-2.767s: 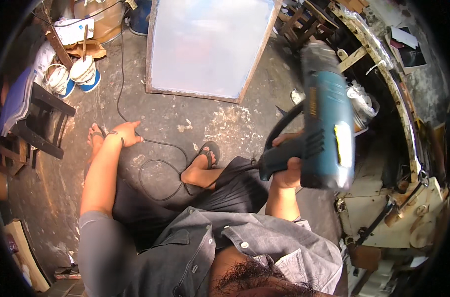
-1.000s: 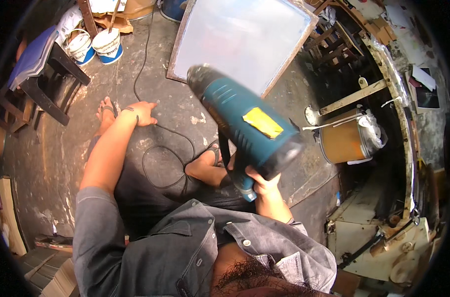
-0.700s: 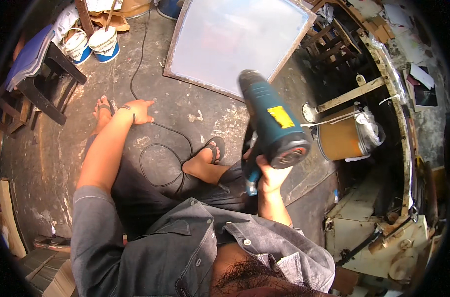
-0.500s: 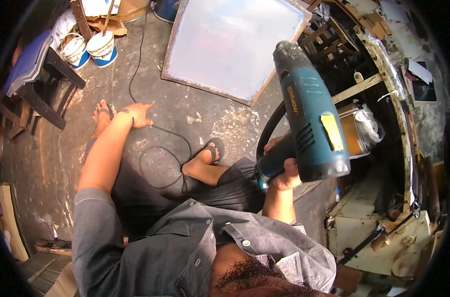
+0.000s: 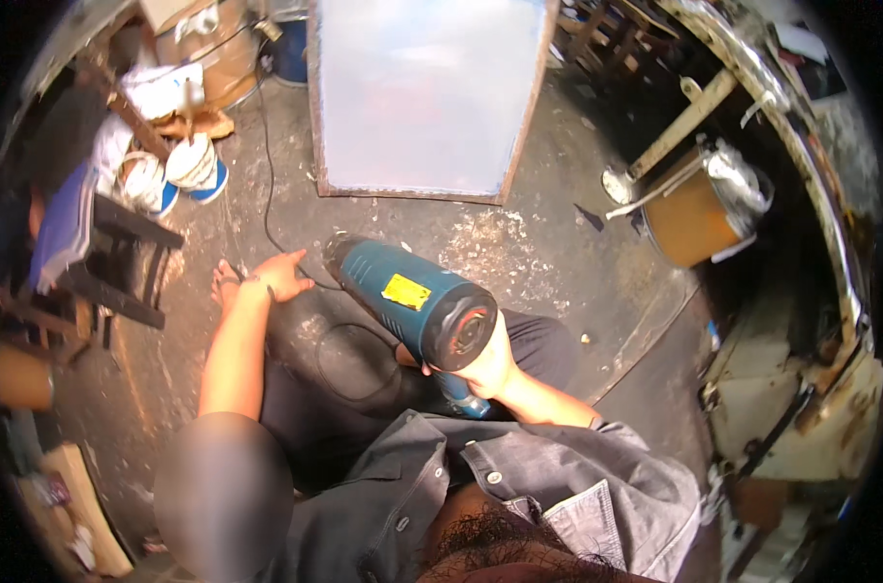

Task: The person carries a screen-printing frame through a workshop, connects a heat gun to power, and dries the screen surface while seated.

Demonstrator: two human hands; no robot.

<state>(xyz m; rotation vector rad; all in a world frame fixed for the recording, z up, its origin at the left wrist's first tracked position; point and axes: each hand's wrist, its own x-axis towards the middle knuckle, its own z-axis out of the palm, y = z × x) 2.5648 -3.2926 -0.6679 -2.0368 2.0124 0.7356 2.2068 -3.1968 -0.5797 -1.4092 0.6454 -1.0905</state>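
My right hand [image 5: 492, 367] is wrapped round the handle of a teal heat gun [image 5: 393, 291] with a yellow patch on its body. Its dark nozzle points to the far left, toward my other hand, and its round rear end faces up at me. My left hand [image 5: 281, 277] reaches out over the floor with its fingers spread and nothing in it. Close to those fingers runs a black cord [image 5: 269, 185], which loops on the floor by my legs. A wood-framed pale screen [image 5: 422, 97] stands ahead, its lower edge on the floor.
At the left are a dark stool [image 5: 131, 301] with a blue folder on it and white-and-blue pails [image 5: 208, 185]. To the right, an orange-brown bucket [image 5: 689, 219] stands beside a worn metal frame [image 5: 684, 126]. The concrete floor [image 5: 548, 262] is stained and flaked.
My right hand has swung the heat gun leftward and lower, turning its nozzle from far ahead toward the left. The view has shifted; my left hand stays stretched out with spread fingers.
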